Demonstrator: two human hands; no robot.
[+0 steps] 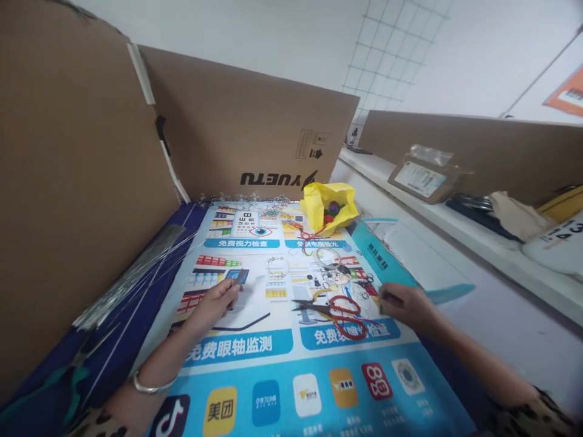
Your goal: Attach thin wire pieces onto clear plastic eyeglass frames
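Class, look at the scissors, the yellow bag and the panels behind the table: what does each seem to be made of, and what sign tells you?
Scissors: dark blades, probably metal; handle material unclear.
Yellow bag: thin plastic film by its look, crumpled and slightly glossy.
Panels: brown corrugated cardboard, matt, with printed shipping marks.

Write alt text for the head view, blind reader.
Two bare hands rest on a printed poster covering a table: the left hand pinches a small dark piece, the right hand lies beside scissors and looped red cord. A yellow bag and cardboard sheets stand behind.
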